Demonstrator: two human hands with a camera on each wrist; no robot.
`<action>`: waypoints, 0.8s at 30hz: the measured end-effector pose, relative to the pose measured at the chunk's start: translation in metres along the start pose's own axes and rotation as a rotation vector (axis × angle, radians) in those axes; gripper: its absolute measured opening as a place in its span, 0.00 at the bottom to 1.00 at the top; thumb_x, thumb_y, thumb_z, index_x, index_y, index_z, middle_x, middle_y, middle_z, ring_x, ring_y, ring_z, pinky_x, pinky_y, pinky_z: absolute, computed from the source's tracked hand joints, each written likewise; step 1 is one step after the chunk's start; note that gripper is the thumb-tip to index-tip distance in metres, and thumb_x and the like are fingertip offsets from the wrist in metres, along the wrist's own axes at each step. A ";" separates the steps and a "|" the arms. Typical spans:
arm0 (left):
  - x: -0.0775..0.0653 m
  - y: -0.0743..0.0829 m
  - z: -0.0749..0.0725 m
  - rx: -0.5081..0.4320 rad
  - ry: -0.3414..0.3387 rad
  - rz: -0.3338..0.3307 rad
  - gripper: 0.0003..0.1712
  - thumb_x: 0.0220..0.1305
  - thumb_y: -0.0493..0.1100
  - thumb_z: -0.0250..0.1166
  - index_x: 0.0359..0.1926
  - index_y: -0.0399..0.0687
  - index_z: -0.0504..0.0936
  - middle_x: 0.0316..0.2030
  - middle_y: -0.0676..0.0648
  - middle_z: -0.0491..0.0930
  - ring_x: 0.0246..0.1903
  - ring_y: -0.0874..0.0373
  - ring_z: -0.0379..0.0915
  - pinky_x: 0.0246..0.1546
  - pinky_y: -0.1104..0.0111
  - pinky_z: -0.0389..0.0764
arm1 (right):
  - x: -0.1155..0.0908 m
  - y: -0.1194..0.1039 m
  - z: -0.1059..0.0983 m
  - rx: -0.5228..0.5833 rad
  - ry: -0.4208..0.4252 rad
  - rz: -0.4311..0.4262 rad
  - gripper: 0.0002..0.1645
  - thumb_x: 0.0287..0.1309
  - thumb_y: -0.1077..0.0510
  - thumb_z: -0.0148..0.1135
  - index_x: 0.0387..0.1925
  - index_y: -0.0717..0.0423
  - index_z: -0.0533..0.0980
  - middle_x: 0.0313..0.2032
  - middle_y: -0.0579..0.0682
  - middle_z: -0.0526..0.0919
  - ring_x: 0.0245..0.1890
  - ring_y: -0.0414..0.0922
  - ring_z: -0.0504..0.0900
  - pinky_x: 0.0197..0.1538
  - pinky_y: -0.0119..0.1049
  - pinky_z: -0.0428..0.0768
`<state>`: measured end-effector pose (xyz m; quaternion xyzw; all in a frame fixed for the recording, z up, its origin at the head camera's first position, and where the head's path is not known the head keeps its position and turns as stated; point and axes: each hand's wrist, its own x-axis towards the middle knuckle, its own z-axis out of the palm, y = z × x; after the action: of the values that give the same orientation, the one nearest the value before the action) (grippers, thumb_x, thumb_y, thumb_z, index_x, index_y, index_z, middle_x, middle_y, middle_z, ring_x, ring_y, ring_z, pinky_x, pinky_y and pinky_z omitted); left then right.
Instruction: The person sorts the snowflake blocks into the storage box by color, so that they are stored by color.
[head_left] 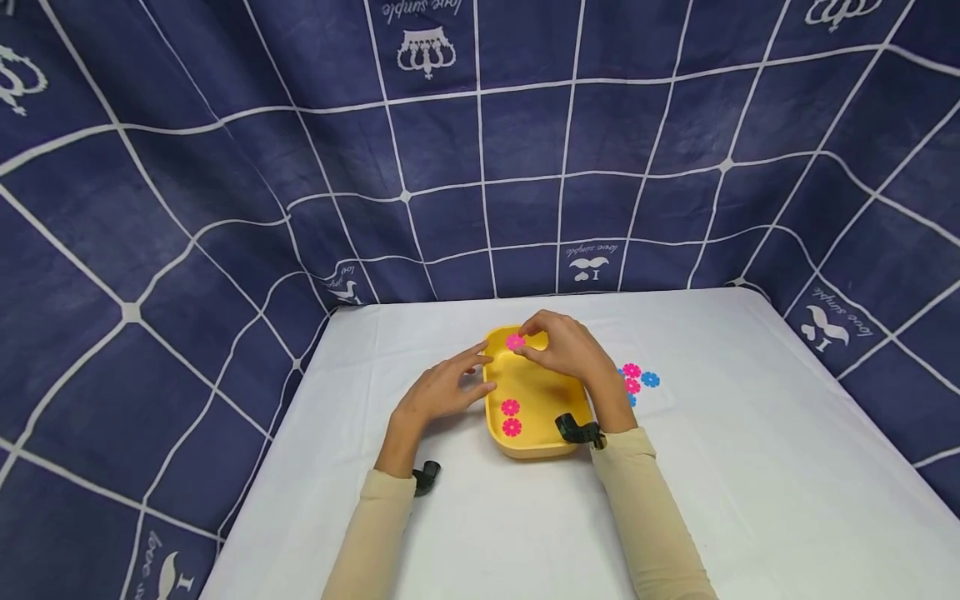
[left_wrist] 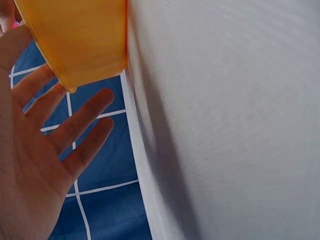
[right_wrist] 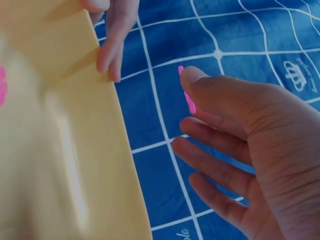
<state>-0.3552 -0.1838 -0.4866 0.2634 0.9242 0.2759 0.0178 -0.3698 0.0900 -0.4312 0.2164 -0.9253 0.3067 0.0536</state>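
A yellow plastic box (head_left: 536, 392) lies on the white table, with two pink snowflake-shaped discs (head_left: 511, 417) in its near left corner. Over the far end of the box, my right hand (head_left: 564, 346) pinches another pink disc (head_left: 515, 342) between thumb and index finger; the right wrist view shows this disc (right_wrist: 188, 92) edge-on. My left hand (head_left: 442, 388) is at the box's left rim, its fingers extended and spread. The left wrist view shows the thumb side of that hand (left_wrist: 35, 155) by the box rim, with the other fingers below it.
Just right of the box, partly behind my right forearm, several pink discs (head_left: 632, 372) and blue discs (head_left: 650, 379) lie on the white tablecloth (head_left: 735, 467). A dark blue curtain (head_left: 525, 150) with white grid lines surrounds the table at the back and sides.
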 end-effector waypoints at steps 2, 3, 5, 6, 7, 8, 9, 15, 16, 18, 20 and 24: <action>-0.001 -0.001 -0.001 -0.002 0.003 0.002 0.34 0.73 0.64 0.69 0.74 0.57 0.80 0.82 0.60 0.62 0.62 0.54 0.82 0.64 0.46 0.80 | 0.001 -0.002 0.002 -0.003 -0.020 -0.012 0.23 0.62 0.49 0.79 0.54 0.55 0.86 0.52 0.55 0.89 0.55 0.56 0.87 0.61 0.55 0.85; -0.002 -0.001 -0.001 -0.003 0.003 0.005 0.34 0.73 0.63 0.69 0.74 0.57 0.80 0.82 0.60 0.62 0.62 0.55 0.82 0.64 0.46 0.80 | 0.002 -0.002 0.003 -0.008 -0.034 -0.015 0.22 0.63 0.49 0.79 0.54 0.55 0.86 0.52 0.55 0.90 0.54 0.56 0.87 0.61 0.55 0.85; -0.002 -0.002 -0.001 0.001 -0.001 0.014 0.34 0.73 0.64 0.68 0.74 0.57 0.79 0.82 0.60 0.62 0.62 0.55 0.82 0.64 0.46 0.80 | 0.004 -0.003 0.006 -0.026 -0.062 -0.024 0.21 0.63 0.50 0.78 0.53 0.55 0.86 0.52 0.56 0.90 0.54 0.56 0.87 0.61 0.54 0.85; -0.002 -0.002 -0.002 0.003 -0.002 0.019 0.34 0.73 0.64 0.68 0.74 0.58 0.79 0.82 0.60 0.61 0.62 0.55 0.82 0.64 0.47 0.80 | 0.005 -0.003 0.007 -0.037 -0.077 -0.028 0.21 0.63 0.49 0.78 0.53 0.55 0.86 0.52 0.56 0.90 0.54 0.56 0.87 0.61 0.54 0.85; -0.003 -0.002 -0.002 0.007 -0.002 0.024 0.34 0.73 0.64 0.68 0.74 0.58 0.79 0.82 0.60 0.62 0.62 0.55 0.82 0.64 0.47 0.80 | 0.007 -0.003 0.008 -0.047 -0.089 -0.032 0.21 0.63 0.49 0.78 0.52 0.55 0.86 0.51 0.56 0.90 0.54 0.56 0.87 0.61 0.53 0.85; -0.003 -0.002 -0.003 0.010 -0.001 0.027 0.34 0.73 0.64 0.68 0.74 0.58 0.79 0.82 0.60 0.62 0.62 0.55 0.82 0.64 0.47 0.81 | 0.009 -0.003 0.009 -0.055 -0.100 -0.036 0.20 0.63 0.49 0.78 0.52 0.54 0.87 0.51 0.56 0.90 0.54 0.56 0.87 0.61 0.53 0.85; -0.003 -0.003 -0.004 0.016 0.003 0.028 0.34 0.73 0.64 0.68 0.74 0.59 0.79 0.82 0.60 0.63 0.62 0.56 0.82 0.64 0.47 0.81 | 0.011 -0.004 0.010 -0.061 -0.111 -0.039 0.20 0.62 0.49 0.79 0.51 0.54 0.87 0.51 0.56 0.90 0.54 0.56 0.87 0.61 0.53 0.85; -0.003 0.000 -0.005 0.028 0.015 0.014 0.34 0.73 0.65 0.67 0.74 0.62 0.79 0.81 0.61 0.64 0.62 0.57 0.82 0.64 0.48 0.80 | 0.020 -0.005 0.012 -0.094 -0.192 -0.057 0.22 0.63 0.46 0.79 0.51 0.53 0.87 0.50 0.53 0.91 0.54 0.55 0.87 0.61 0.53 0.84; -0.003 0.000 -0.005 0.026 0.012 0.013 0.34 0.73 0.65 0.67 0.74 0.62 0.79 0.81 0.61 0.64 0.63 0.57 0.81 0.64 0.48 0.80 | 0.021 -0.006 0.013 -0.105 -0.214 -0.057 0.21 0.63 0.45 0.79 0.51 0.53 0.88 0.50 0.52 0.91 0.54 0.54 0.87 0.61 0.52 0.84; -0.004 -0.001 -0.004 0.023 0.008 0.016 0.33 0.73 0.65 0.67 0.74 0.63 0.79 0.81 0.61 0.63 0.63 0.57 0.81 0.65 0.48 0.80 | 0.022 -0.007 0.015 -0.122 -0.254 -0.058 0.20 0.63 0.45 0.79 0.50 0.52 0.88 0.50 0.52 0.91 0.54 0.54 0.87 0.61 0.52 0.84; -0.004 -0.001 -0.004 0.020 0.009 0.023 0.33 0.73 0.65 0.67 0.73 0.63 0.80 0.82 0.61 0.62 0.63 0.57 0.81 0.65 0.48 0.80 | 0.023 -0.008 0.016 -0.136 -0.291 -0.067 0.18 0.63 0.47 0.78 0.49 0.51 0.89 0.50 0.52 0.91 0.55 0.54 0.87 0.61 0.52 0.85; -0.005 -0.002 -0.002 0.007 0.013 0.025 0.32 0.73 0.65 0.67 0.73 0.64 0.80 0.82 0.61 0.62 0.62 0.57 0.82 0.64 0.49 0.81 | 0.026 -0.012 0.019 -0.166 -0.351 -0.117 0.15 0.63 0.50 0.78 0.48 0.51 0.89 0.49 0.52 0.91 0.54 0.53 0.87 0.61 0.50 0.85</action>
<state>-0.3526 -0.1892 -0.4865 0.2730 0.9219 0.2747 0.0072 -0.3868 0.0607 -0.4338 0.3146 -0.9285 0.1832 -0.0733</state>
